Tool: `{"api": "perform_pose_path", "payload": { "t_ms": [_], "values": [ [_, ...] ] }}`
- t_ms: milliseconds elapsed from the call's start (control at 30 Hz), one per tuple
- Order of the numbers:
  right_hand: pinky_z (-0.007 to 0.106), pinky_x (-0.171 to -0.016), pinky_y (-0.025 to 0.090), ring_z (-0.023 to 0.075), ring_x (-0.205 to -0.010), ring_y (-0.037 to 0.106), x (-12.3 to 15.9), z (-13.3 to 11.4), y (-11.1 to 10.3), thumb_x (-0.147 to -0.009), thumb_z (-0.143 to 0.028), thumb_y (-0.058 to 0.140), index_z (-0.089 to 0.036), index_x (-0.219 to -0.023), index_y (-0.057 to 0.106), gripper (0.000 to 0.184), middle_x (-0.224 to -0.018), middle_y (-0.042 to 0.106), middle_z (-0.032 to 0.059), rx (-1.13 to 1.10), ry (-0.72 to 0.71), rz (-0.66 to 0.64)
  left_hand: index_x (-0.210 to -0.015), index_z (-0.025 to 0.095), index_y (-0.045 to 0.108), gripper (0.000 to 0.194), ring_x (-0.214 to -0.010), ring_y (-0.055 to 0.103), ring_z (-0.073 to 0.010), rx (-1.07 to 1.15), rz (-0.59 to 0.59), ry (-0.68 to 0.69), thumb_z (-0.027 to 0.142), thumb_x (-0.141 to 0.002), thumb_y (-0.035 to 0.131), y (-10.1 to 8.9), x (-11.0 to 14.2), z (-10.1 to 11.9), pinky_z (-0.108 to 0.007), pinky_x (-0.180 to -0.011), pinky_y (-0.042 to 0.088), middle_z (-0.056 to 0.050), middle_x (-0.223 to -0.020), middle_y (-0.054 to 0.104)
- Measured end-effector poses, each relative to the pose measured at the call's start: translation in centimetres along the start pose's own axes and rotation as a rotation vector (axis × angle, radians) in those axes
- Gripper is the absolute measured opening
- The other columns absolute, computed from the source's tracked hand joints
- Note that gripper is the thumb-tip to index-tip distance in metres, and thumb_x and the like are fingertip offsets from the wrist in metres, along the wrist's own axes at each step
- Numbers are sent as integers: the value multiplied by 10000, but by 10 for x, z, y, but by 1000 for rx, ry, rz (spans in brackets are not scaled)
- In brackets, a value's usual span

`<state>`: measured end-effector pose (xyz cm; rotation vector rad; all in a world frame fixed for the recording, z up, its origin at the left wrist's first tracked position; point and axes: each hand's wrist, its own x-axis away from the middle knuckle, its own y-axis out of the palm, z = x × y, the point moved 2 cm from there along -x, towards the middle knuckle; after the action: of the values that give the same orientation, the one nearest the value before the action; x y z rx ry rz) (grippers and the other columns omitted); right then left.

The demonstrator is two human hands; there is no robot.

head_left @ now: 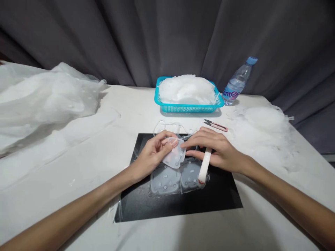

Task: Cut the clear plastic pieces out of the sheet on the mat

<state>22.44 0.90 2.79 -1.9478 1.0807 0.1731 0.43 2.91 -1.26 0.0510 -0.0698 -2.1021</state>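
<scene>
My left hand (160, 148) pinches a translucent, rounded-square silicone-like piece (174, 158) between thumb and fingers, above the black mat (162, 207). My right hand (209, 144) has its fingertips at the right edge of that piece. Tucked in the same hand is a white stick-like tool (205, 165) with a reddish tip at its lower end; its upper part is hidden by the hand. Below my hands, a clear moulded sheet with similar rounded pieces (164, 179) lies on the mat. Thin clear frame strips (159, 127) curl up behind my fingers.
A blue basket (192, 108) heaped with white translucent pieces stands at the back, with a water bottle (235, 85) beside it. Pink-handled thread snips (216, 125) lie behind my right hand. A large clear plastic bag (52, 94) fills the left, and translucent scraps (264, 129) pile up at right.
</scene>
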Motion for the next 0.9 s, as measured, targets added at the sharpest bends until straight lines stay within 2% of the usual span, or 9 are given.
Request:
{"api": "perform_pose_path", "payload": {
  "t_ms": [200,400,500,700,900],
  "values": [
    [365,-823,523,200,-914,651,2,-3,7,-1034,-200,643,-201,-1121,717,115,-990,742,71,48,-33,27,-1061,188,619,286,-531,422,-79,-60,-43,-2,461,-993,673,2,0,0,-184,-466,344,48,-692,506],
    [346,-755,501,184,-816,610,3,-7,8,-1015,-203,674,-198,-1073,689,60,-878,702,44,59,-12,25,-1026,183,636,267,-558,438,-86,-64,-83,18,448,-1005,656,6,0,3,-185,-480,354,38,-696,526],
    [337,-750,509,179,-816,618,4,-9,8,-1007,-190,684,-199,-1087,687,80,-887,705,45,50,-25,15,-1014,183,636,264,-538,439,-82,-40,-73,-2,445,-998,666,6,0,3,-185,-466,347,34,-690,543],
    [347,-816,540,193,-919,661,7,-10,7,-1019,-166,658,-216,-1186,693,178,-1031,751,71,48,-55,-19,-999,180,643,276,-515,410,-73,-28,-42,17,452,-984,685,5,1,4,-181,-444,325,45,-660,513],
    [341,-815,542,190,-919,653,6,-8,6,-1018,-172,663,-212,-1207,701,197,-1034,738,75,56,-57,-48,-986,184,640,266,-510,411,-77,-33,-51,35,447,-988,679,4,0,4,-187,-443,328,49,-654,500]
  ]
}}
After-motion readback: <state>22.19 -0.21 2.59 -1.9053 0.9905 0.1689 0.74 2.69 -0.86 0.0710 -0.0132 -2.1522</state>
